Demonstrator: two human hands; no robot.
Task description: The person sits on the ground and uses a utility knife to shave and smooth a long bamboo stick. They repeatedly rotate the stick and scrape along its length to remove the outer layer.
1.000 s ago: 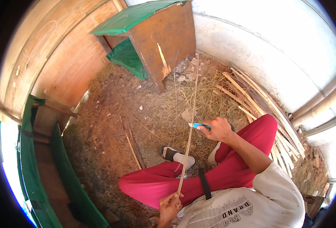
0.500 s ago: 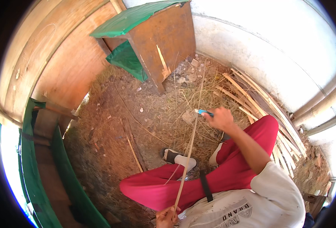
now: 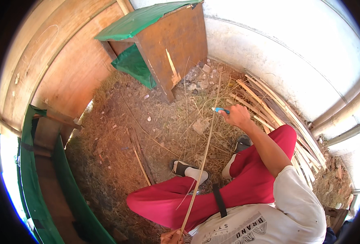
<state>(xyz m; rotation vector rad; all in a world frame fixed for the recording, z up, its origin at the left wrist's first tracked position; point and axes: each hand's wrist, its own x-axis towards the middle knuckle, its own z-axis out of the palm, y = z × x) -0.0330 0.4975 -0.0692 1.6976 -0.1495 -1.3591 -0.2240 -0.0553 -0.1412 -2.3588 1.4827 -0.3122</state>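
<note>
A long, thin bamboo strip [image 3: 205, 156] runs from the lower edge up across my lap and over the ground. My left hand [image 3: 172, 236] is closed around its near end, low in the picture and partly cut off. Farther out, my right hand [image 3: 238, 116] grips a blue utility knife [image 3: 221, 110]. Its blade end is at the strip's far part; whether it touches the strip is too small to tell. Thin shavings or fibres hang near the strip by my left knee.
A pile of split bamboo strips [image 3: 265, 106] lies at right, beside the white wall [image 3: 269, 53]. Ahead stands a wooden cabinet [image 3: 176, 44] with a green cover. A green-edged wooden trough [image 3: 45, 179] is at left. Loose sticks [image 3: 141, 162] and dry grass litter the dirt floor.
My right hand with the knife has moved slightly farther out along the strip. My left hand, still on the strip's near end, has shifted down and left.
</note>
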